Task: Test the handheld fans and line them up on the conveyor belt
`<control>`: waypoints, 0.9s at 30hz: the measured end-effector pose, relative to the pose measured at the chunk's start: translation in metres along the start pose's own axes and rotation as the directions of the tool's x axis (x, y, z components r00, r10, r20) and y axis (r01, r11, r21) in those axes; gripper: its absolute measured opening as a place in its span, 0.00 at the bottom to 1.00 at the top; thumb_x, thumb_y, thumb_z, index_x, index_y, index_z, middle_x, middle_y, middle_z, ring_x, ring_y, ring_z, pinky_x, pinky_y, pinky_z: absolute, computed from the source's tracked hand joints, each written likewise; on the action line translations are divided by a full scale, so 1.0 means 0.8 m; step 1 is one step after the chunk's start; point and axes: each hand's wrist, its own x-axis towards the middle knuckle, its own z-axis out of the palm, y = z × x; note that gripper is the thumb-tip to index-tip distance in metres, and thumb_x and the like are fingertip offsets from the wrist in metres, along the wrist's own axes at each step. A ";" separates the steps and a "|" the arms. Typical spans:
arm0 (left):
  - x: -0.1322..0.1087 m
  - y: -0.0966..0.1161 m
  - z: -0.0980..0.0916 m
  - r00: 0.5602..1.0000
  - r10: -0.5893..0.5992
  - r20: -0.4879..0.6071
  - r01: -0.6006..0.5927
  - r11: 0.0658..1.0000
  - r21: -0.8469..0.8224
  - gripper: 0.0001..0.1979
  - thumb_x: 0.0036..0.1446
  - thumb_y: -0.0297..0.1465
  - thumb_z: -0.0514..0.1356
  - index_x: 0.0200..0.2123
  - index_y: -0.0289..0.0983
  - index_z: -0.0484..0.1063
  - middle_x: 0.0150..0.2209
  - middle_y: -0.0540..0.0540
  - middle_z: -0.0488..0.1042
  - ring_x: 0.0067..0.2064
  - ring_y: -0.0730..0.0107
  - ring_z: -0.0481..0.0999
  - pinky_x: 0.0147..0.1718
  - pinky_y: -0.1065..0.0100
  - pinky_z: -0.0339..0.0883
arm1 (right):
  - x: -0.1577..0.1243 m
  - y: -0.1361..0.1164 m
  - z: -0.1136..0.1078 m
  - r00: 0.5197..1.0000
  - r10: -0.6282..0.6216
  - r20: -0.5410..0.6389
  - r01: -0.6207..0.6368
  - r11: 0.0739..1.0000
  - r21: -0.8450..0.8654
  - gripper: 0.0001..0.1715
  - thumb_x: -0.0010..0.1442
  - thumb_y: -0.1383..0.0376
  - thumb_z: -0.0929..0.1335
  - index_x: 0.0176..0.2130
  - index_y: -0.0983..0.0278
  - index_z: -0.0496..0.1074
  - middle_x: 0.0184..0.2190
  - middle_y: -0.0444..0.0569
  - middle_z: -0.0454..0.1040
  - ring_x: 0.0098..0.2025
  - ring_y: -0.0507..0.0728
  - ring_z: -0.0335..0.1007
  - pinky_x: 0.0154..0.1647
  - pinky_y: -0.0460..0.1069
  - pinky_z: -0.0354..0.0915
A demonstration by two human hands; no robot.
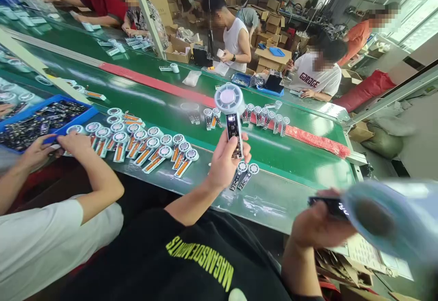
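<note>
My left hand (224,162) is closed round the dark handle of a small hand-held fan (230,100), held upright above the green conveyor belt (164,105). Its round white head faces me. My right hand (316,223) grips the dark handle of a second fan (372,216), close to the camera, its pale blue head blurred. Two more fans (245,174) lie on the belt just under my left hand.
Several fans with orange handles (143,148) lie in rows on the belt at left. A co-worker in a white shirt reaches toward a blue tray of dark parts (41,121). More fans (263,116) sit along a red strip. Other people and cardboard boxes are across the belt.
</note>
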 end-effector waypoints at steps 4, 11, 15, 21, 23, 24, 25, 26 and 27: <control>0.017 0.003 0.050 0.994 0.041 -0.104 -0.059 0.982 -0.179 0.05 0.63 0.32 0.55 0.39 0.38 0.69 0.39 0.47 0.66 0.29 0.79 0.67 0.25 0.73 0.66 | -0.003 0.017 0.024 0.959 -0.252 -0.132 0.221 0.952 -0.212 0.31 0.61 0.61 0.67 0.60 0.66 0.60 0.38 0.56 0.68 0.39 0.63 0.69 0.38 0.59 0.69; 0.019 -0.003 0.069 0.989 0.044 -0.140 -0.074 0.973 -0.219 0.04 0.61 0.33 0.58 0.38 0.39 0.69 0.37 0.48 0.66 0.28 0.80 0.65 0.23 0.73 0.62 | -0.012 0.019 0.049 0.993 0.061 0.102 -0.063 0.998 0.016 0.33 0.61 0.59 0.65 0.62 0.66 0.58 0.51 0.61 0.69 0.51 0.62 0.70 0.51 0.58 0.67; 0.010 -0.010 0.076 0.994 0.031 -0.101 -0.048 0.985 -0.165 0.07 0.61 0.35 0.57 0.41 0.41 0.66 0.40 0.47 0.65 0.29 0.79 0.63 0.25 0.72 0.62 | -0.018 0.016 0.052 0.972 0.194 0.132 -0.209 0.971 0.116 0.34 0.60 0.57 0.66 0.62 0.66 0.59 0.52 0.60 0.70 0.52 0.62 0.70 0.55 0.60 0.65; 0.002 -0.020 0.085 0.997 0.079 -0.009 -0.079 0.996 -0.047 0.14 0.64 0.39 0.54 0.51 0.46 0.61 0.43 0.46 0.64 0.29 0.76 0.63 0.28 0.68 0.66 | -0.020 0.017 0.052 0.966 0.230 0.122 -0.248 0.954 0.168 0.34 0.60 0.58 0.66 0.62 0.66 0.59 0.55 0.60 0.67 0.56 0.62 0.67 0.59 0.60 0.61; 0.001 -0.023 0.084 0.997 0.081 0.012 -0.080 0.996 -0.025 0.15 0.64 0.39 0.53 0.52 0.46 0.60 0.43 0.46 0.64 0.29 0.76 0.63 0.29 0.67 0.67 | -0.020 0.017 0.051 0.956 0.254 0.148 -0.281 0.939 0.198 0.34 0.60 0.58 0.66 0.62 0.66 0.59 0.55 0.59 0.67 0.56 0.62 0.67 0.58 0.60 0.62; 0.000 -0.024 0.083 0.997 0.079 0.018 -0.079 0.997 -0.017 0.14 0.64 0.39 0.53 0.52 0.46 0.60 0.44 0.45 0.64 0.29 0.75 0.64 0.29 0.67 0.68 | -0.019 0.016 0.051 0.948 0.272 0.164 -0.303 0.928 0.218 0.34 0.60 0.57 0.66 0.62 0.65 0.59 0.55 0.59 0.67 0.56 0.62 0.67 0.58 0.59 0.63; -0.001 -0.026 0.082 0.997 0.074 0.026 -0.074 0.997 -0.011 0.13 0.64 0.39 0.53 0.50 0.45 0.61 0.44 0.45 0.64 0.30 0.75 0.65 0.29 0.66 0.68 | -0.018 0.016 0.051 0.940 0.289 0.183 -0.328 0.914 0.239 0.34 0.60 0.57 0.66 0.62 0.65 0.59 0.55 0.59 0.67 0.56 0.62 0.67 0.57 0.59 0.63; -0.002 -0.028 0.081 0.997 0.065 0.039 -0.065 0.998 -0.005 0.12 0.64 0.39 0.53 0.49 0.44 0.61 0.44 0.45 0.64 0.31 0.74 0.66 0.29 0.66 0.69 | -0.016 0.014 0.051 0.930 0.305 0.205 -0.352 0.899 0.260 0.33 0.60 0.57 0.66 0.62 0.65 0.59 0.55 0.59 0.68 0.56 0.62 0.67 0.56 0.59 0.64; -0.004 -0.031 0.079 0.997 0.051 0.054 -0.051 0.999 0.002 0.11 0.64 0.39 0.52 0.48 0.43 0.61 0.44 0.45 0.65 0.33 0.73 0.68 0.30 0.66 0.69 | -0.014 0.013 0.051 0.922 0.317 0.222 -0.372 0.886 0.279 0.33 0.60 0.56 0.66 0.61 0.64 0.59 0.55 0.58 0.68 0.55 0.61 0.67 0.55 0.58 0.65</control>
